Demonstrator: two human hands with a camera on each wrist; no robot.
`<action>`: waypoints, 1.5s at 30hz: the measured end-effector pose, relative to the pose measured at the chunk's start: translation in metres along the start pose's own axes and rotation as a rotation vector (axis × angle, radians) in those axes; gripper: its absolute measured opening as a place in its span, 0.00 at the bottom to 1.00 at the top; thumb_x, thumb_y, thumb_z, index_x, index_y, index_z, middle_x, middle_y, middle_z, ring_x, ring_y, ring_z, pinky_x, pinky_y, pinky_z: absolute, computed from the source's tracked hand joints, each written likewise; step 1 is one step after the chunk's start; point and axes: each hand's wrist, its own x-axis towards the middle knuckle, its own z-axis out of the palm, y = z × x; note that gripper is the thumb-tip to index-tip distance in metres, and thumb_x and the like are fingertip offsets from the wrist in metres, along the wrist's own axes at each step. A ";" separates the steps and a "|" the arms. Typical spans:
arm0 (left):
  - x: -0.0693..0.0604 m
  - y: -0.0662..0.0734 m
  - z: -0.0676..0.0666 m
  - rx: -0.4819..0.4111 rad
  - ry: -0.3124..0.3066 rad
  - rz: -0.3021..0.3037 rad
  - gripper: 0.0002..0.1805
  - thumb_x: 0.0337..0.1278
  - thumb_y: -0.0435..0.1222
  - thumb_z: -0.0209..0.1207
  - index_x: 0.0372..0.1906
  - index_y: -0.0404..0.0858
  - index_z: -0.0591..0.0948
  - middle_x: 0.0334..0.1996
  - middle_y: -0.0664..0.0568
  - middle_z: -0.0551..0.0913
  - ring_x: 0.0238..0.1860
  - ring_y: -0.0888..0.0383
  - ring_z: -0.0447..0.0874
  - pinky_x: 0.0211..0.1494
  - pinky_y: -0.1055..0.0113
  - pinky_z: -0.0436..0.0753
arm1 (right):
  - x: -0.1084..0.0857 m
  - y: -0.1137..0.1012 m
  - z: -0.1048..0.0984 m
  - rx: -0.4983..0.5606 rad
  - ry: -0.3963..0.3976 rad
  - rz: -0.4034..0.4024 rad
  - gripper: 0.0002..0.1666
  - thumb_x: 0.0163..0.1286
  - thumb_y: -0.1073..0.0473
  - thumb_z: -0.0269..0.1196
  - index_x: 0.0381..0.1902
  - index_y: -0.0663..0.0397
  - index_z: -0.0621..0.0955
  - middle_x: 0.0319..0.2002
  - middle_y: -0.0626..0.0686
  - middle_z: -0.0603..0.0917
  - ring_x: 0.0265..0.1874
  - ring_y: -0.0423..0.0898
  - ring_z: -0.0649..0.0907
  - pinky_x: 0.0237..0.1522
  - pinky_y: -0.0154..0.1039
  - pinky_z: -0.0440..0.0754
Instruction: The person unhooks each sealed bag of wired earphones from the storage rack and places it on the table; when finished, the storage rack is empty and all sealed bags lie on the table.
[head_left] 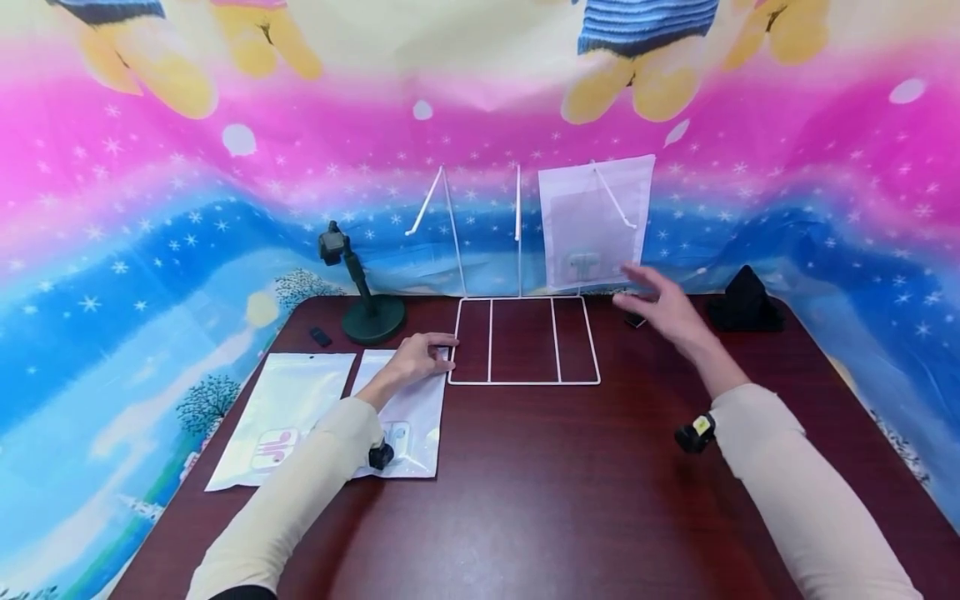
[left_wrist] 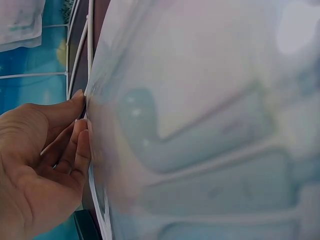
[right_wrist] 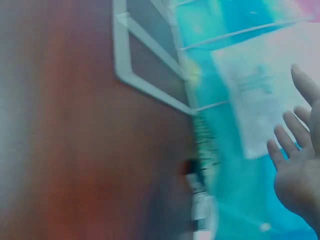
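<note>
Hung bag [head_left: 596, 217] — on the rack [head_left: 525, 383], just beyond the right hand [head_left: 663, 308], whose fingers are spread, holding nothing. Left hand [head_left: 412, 358]: fingertips at the rack's left rail; grip unclear. Advisable: brace the rack, draw right fingers clear of the bag's edge. Flat bag [head_left: 412, 408] — beneath left hand; second flat bag [head_left: 300, 383], left of it. All show earphone shapes; printed or packed, cannot tell.

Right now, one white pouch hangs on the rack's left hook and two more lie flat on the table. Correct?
Not quite: the head view shows the hanging pouch on the rack's right hook. The other two pouches do lie on the table.
</note>
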 end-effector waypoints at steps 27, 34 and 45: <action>0.000 0.002 -0.002 -0.012 -0.001 0.005 0.26 0.62 0.30 0.70 0.65 0.43 0.83 0.42 0.47 0.85 0.36 0.54 0.77 0.39 0.68 0.77 | 0.042 -0.084 -0.028 0.136 0.433 0.028 0.25 0.72 0.56 0.69 0.65 0.52 0.79 0.45 0.42 0.81 0.51 0.40 0.77 0.55 0.34 0.73; 0.002 0.002 -0.001 -0.015 0.001 -0.004 0.26 0.61 0.31 0.71 0.65 0.44 0.84 0.36 0.47 0.83 0.36 0.53 0.78 0.39 0.67 0.78 | 0.038 -0.095 -0.023 0.248 0.435 -0.048 0.10 0.71 0.54 0.71 0.45 0.42 0.80 0.35 0.36 0.83 0.45 0.38 0.78 0.54 0.37 0.72; 0.001 0.002 -0.002 -0.016 0.001 -0.003 0.26 0.61 0.31 0.71 0.65 0.43 0.84 0.36 0.47 0.83 0.35 0.53 0.78 0.39 0.68 0.78 | 0.011 -0.105 -0.024 0.249 0.423 -0.114 0.11 0.74 0.59 0.67 0.52 0.49 0.85 0.34 0.40 0.88 0.33 0.37 0.86 0.40 0.29 0.83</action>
